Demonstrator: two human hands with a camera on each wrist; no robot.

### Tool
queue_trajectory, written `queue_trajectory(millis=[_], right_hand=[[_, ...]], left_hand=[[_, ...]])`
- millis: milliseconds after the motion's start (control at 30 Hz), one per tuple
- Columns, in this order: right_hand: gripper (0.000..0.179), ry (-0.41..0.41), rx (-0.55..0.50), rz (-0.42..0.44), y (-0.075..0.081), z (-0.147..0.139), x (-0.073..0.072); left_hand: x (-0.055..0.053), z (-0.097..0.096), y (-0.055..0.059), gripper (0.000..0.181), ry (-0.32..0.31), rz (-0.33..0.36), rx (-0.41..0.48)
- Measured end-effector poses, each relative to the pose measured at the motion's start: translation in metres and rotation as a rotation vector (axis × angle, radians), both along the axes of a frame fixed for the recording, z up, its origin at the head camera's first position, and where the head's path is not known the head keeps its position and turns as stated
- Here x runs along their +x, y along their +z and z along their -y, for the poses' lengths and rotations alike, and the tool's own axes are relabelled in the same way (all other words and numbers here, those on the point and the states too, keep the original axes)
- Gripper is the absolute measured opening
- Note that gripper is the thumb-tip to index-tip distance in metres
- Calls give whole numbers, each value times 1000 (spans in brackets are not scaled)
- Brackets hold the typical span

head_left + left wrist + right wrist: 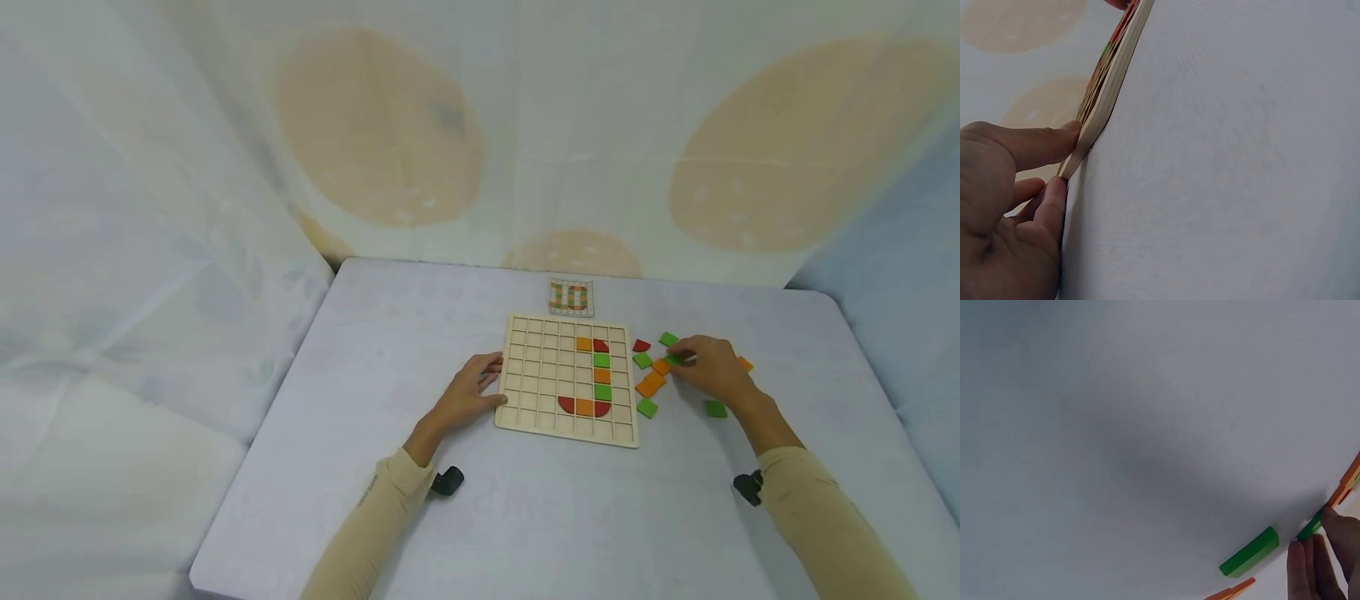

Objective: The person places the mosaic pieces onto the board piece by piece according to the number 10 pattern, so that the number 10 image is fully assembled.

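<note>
A pale wooden grid board lies on the table with green and orange square tiles and red quarter-round tiles set in some of its cells. My left hand is at the board's left edge; in the left wrist view the thumb and fingers grip that edge. To the right of the board, my right hand pinches a green square tile among loose tiles. The right wrist view shows this green tile between thumb and fingers, close over the table.
Loose tiles lie right of the board: a red quarter-round, an orange tile, a green tile and several others. A small pattern card lies behind the board. Patterned curtains stand behind the table.
</note>
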State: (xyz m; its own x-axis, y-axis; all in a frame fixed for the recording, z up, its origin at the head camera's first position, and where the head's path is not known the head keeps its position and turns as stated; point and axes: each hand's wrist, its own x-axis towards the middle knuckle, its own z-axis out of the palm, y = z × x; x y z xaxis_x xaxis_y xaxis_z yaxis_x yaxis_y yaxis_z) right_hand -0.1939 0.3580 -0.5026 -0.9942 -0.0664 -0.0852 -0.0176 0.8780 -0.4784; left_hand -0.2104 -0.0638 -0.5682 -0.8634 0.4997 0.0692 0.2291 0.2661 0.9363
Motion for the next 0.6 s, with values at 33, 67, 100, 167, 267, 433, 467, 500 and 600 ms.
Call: queue_trajectory(millis=[33, 67, 100, 167, 267, 433, 467, 500, 600], right_hand=[[33, -4, 8, -3, 0, 0, -1], [32, -7, 17, -5, -1, 0, -2], [32, -10, 26, -7, -2, 0, -3], [33, -14, 40, -14, -2, 0, -5], [34, -32, 58, -29, -4, 0, -6], [39, -70, 63, -39, -6, 2, -7], [40, -76, 62, -38, -6, 3, -7], [41, -78, 58, -37, -7, 4, -8], [42, -89, 46, -36, -8, 5, -8]], left_hand=[[0, 0, 0, 78, 0, 0, -1], [0, 0, 0, 78, 0, -2, -4], [0, -1, 0, 79, 2, 0, -10], [0, -1, 0, 79, 2, -2, -15], [0, -2, 1, 79, 3, 0, -20], [0, -2, 3, 79, 9, 0, -27], [0, -2, 2, 79, 10, -2, -27], [0, -2, 2, 79, 10, -2, -27], [0, -2, 3, 79, 10, 1, -28]])
